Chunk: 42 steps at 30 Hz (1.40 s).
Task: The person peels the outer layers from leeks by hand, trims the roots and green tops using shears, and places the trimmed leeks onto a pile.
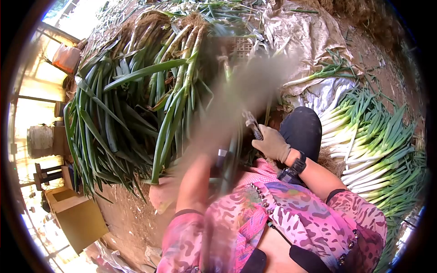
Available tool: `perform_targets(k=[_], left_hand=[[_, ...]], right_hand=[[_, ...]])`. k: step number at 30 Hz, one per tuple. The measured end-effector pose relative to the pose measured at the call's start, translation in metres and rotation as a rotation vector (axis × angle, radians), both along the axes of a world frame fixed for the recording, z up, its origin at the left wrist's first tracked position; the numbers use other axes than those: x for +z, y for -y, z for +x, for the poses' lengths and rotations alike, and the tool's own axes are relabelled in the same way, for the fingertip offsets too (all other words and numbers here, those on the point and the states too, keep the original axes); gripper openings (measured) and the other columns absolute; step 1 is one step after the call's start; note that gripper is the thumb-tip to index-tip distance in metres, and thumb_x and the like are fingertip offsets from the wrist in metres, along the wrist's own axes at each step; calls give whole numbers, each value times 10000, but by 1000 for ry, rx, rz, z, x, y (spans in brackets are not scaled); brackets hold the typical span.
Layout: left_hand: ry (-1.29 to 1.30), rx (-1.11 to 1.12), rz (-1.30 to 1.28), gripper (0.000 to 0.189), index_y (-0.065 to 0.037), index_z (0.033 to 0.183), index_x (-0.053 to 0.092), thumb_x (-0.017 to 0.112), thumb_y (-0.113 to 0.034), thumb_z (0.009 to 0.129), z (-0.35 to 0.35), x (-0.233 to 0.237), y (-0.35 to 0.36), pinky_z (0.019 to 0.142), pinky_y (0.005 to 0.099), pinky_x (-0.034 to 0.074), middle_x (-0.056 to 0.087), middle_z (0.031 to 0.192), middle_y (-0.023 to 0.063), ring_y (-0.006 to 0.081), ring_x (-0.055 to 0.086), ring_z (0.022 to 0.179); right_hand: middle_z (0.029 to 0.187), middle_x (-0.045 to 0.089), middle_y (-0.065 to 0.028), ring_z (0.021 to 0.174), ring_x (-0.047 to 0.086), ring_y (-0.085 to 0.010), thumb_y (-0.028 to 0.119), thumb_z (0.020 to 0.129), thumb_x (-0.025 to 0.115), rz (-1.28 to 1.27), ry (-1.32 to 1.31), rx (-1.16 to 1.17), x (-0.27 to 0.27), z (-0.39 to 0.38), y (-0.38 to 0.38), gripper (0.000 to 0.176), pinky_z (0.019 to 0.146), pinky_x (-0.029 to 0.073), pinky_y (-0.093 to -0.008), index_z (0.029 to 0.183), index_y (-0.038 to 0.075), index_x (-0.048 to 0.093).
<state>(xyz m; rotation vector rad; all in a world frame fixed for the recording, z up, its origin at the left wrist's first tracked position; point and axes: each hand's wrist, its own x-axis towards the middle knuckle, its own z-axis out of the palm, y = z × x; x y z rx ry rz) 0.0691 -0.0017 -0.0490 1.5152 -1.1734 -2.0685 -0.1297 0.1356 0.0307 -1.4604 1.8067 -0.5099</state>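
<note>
My right hand (272, 144), in a light tan glove, is closed around a short tool with a dark handle (256, 129); its kind is not clear. It is in front of my dark-clothed knee (301, 132). My left hand (200, 144) is smeared by motion into a grey-brown streak that runs up and right, so its fingers and anything in them cannot be made out. Left of it lies a big heap of untrimmed leeks (123, 104) with brown roots and long green leaves. Blurred green stalks (232, 159) show between my arms.
To the right, white-stemmed leeks (364, 150) lie in a dense row. A dirty cloth sheet (309, 32) covers the soil at the top right. A wooden box (77, 218) stands at the lower left, and bare soil (132, 214) shows beside it.
</note>
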Motion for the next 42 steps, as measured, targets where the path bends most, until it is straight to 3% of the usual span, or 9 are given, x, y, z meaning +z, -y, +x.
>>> perform_targets(k=[7,13,21,26,31,34,35,39,42], left_hand=[[123,36,-120,594,31,1104,702,560,-535,993,3,-39,0,783,263,485,688,961,29,107,598,863],[335,-74,-211,790,49,1174,685,416,-670,985,6,-26,2,879,303,477,711,1055,122,171,638,959],[-97,129,188,760,-17,1268,651,393,-674,988,6,-7,-5,910,297,521,708,1123,87,160,667,1024],[-240,186,268,740,-26,1289,630,408,-665,990,1,-18,-19,906,286,526,692,1144,76,151,668,993],[-106,199,264,721,-34,1297,624,435,-656,986,3,-16,-18,903,280,519,693,1136,73,149,664,998],[-209,209,143,658,-62,1297,617,429,-621,1005,6,-58,-17,883,288,535,695,1114,66,154,671,972],[-252,214,150,627,-74,1298,611,423,-601,1017,3,-49,-17,877,293,543,695,1106,63,157,675,960],[-550,216,429,604,-61,1326,580,401,-561,1038,-5,-38,-11,891,313,554,690,1133,75,173,682,970],[-522,222,386,624,-44,1312,591,406,-570,1033,-19,-42,-10,891,316,555,690,1145,89,174,685,977]], right_hand=[[906,659,-256,885,631,-443,287,819,644,-35,-141,38,-27,-3,79,336,782,504,-491,973,-11,622],[863,702,-237,832,699,-384,319,822,643,-176,-132,135,-145,-36,175,352,761,546,-452,922,-14,695],[848,638,-276,829,631,-438,311,808,653,156,67,26,-10,-19,43,368,765,496,-476,957,-19,590],[851,699,-218,828,685,-376,295,821,626,-51,103,10,-19,-23,110,307,761,530,-439,948,21,683],[837,721,-213,743,730,-332,286,834,590,-22,-228,453,-51,-46,205,334,687,568,-399,955,11,736],[892,723,-208,815,729,-329,275,881,580,159,-261,277,26,-23,201,318,725,568,-423,934,-3,724],[895,721,-211,822,724,-338,279,883,581,-57,-487,500,11,-25,198,317,729,564,-430,926,-3,721],[887,684,-259,839,682,-406,301,840,610,-252,-95,233,-116,-41,168,324,745,538,-475,934,1,690],[885,674,-266,862,663,-426,326,814,641,0,-51,4,-10,-23,89,348,767,519,-495,953,7,643]])
